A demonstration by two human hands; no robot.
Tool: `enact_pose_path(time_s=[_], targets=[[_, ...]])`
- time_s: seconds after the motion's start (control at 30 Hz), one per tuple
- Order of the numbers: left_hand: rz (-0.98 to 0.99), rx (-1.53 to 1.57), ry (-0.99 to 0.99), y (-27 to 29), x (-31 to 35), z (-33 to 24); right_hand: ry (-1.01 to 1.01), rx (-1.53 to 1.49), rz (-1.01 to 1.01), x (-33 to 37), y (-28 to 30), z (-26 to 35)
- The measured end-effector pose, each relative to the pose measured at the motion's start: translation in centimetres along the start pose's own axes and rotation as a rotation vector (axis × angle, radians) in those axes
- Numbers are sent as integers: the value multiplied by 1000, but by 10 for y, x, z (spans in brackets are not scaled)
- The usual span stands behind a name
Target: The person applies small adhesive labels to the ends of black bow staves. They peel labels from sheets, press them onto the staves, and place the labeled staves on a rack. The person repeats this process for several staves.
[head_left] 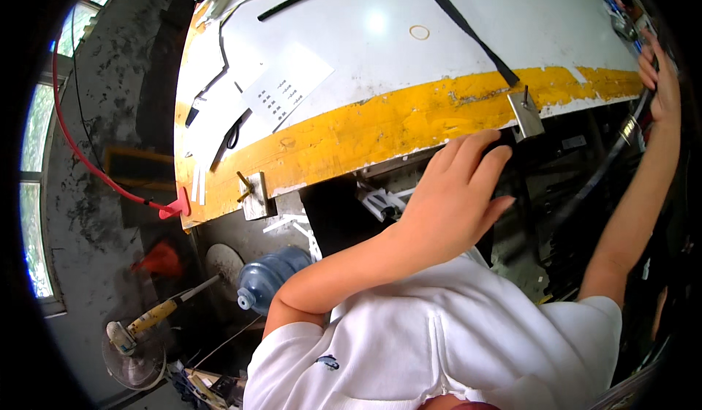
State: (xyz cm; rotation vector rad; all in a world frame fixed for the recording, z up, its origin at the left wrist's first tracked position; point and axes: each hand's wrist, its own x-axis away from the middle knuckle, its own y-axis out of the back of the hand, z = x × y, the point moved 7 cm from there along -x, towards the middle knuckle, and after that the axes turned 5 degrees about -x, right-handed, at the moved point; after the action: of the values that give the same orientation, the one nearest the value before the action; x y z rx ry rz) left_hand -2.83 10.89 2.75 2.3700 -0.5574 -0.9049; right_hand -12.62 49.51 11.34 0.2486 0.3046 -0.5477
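Note:
My left hand (pixel 457 190) is raised just off the table's near edge, below a metal clamp plate (pixel 526 114). Its fingers are loosely bent and apart, with nothing in them. At the far right, my right hand (pixel 662 84) is up beside the table's right end, its fingers bent round a long dark strip (pixel 603 167) that hangs down past the edge. A shiny metallic patch (pixel 627 128) shows on this strip below the hand; its exact kind is unclear. A flat black strap (pixel 468 26) lies across the white tabletop, one end on the yellow border near the clamp plate.
The table (pixel 351 59) has a worn yellow edge (pixel 351 128) and a second clamp plate (pixel 254 196). Printed paper sheets (pixel 289 88) and a tan ring (pixel 419 32) lie on it. A blue water jug (pixel 272 278), a fan (pixel 135 355) and a red hose (pixel 80 150) are at the left.

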Motion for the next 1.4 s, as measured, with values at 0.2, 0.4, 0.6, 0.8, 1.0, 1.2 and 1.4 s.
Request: enact_pose_path(time_s=[0.2,0.4,0.6,0.8,1.0,1.2,1.4], targets=[[-79,-181,20,15,13,12,-177,742,15,53,30,-11],[-228,-416,-84,30,4,11,176,887,172,71,98,-70],[-298,-582,-71,50,-2,20,227,1267,334,77,116,-102],[-325,-685,39,76,3,40,677,1288,418,63,160,-151],[-221,-864,30,79,19,78,945,1197,500,51,137,-188],[-220,-837,24,75,42,92,690,1024,600,77,-1,-161],[-356,-806,70,72,54,104,689,777,663,115,-85,-139]])
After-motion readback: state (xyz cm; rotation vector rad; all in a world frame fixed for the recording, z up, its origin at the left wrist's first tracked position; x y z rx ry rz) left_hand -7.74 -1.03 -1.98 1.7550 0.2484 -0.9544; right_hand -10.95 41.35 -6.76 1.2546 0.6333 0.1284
